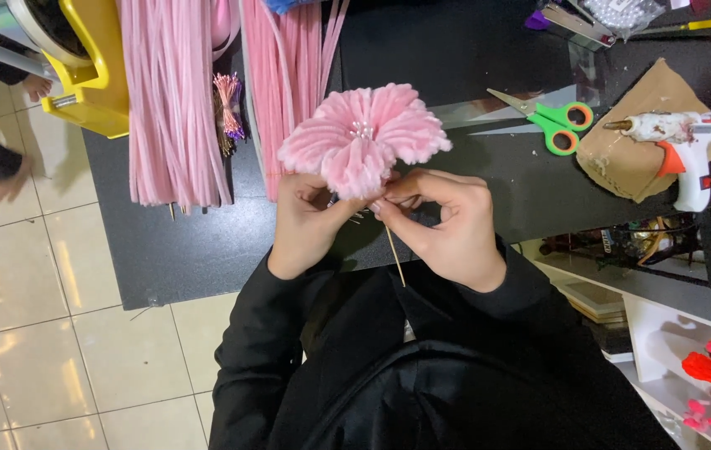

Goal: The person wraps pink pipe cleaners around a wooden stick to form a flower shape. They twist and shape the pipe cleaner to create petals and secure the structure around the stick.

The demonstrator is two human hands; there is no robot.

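While both hands, the left hand [304, 221] and right hand [447, 225], pinch the pink fuzzy flower [364, 137] at its base above the near counter [189, 250] edge, a loosened pinch could let petals slip off the thin wooden stick [395, 254].

Both forearms, in black sleeves, rise from the lower frame and converge at centre. The left hand [304, 223] is curled, fingers bent inward, thumb forward. The right hand [447, 221] arches with knuckles up, thumb and forefinger pinched together, fingertips meeting the left hand's.
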